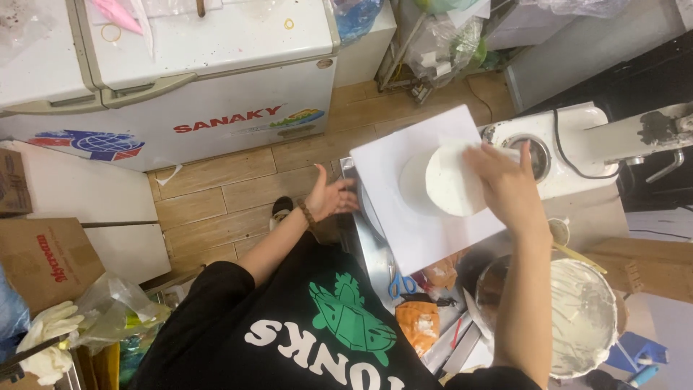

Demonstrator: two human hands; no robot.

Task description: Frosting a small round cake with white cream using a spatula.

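Two hands are at work: my right hand [505, 189] lies with fingers spread over the top of a round white cake layer [453, 178], pressing rather than gripping it, and beneath it sits the white square board [404, 231]. My left hand [330, 196] hangs open and empty, off to the far side of the board, touching nothing I can see. I judge this to be seating the layer; next comes a level, gentle release. Toward my body stands a bowl of white cream [586, 318].
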